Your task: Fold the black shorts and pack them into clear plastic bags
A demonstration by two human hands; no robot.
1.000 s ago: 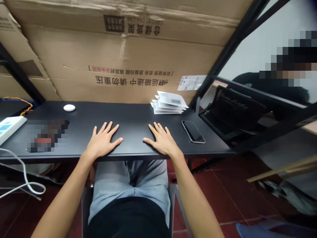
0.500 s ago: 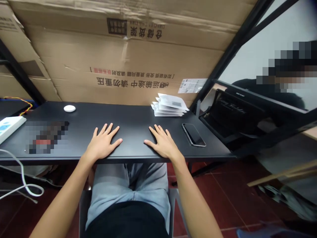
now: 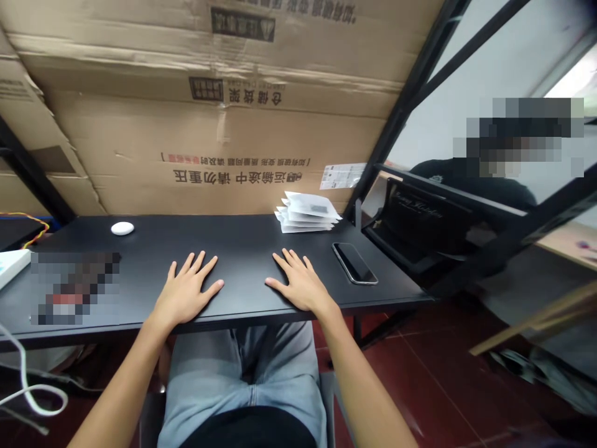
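My left hand (image 3: pixel 185 291) lies flat on the black table (image 3: pixel 242 280), palm down with its fingers spread. My right hand (image 3: pixel 299 280) rests the same way near the front edge, fingers apart and holding nothing. To the right of it lies a smartphone (image 3: pixel 354 264) with a dark screen. Behind my right hand sits a stack of white packets (image 3: pixel 308 213) against the cardboard. A small white oval object (image 3: pixel 122 228) is at the back left, beyond my left hand.
Printed cardboard (image 3: pixel 224 137) walls off the table's back. A pixelated item (image 3: pixel 74 289) and a white power strip (image 3: pixel 12 269) are on the left, with a white cable (image 3: pixel 28 386) hanging. A black metal frame (image 3: pixel 405 118) stands right; another person (image 3: pixel 485 180) sits beyond it.
My view has tilted up and turned slightly right, so the scene sits lower and further left. Both hands stay flat on the table as before.
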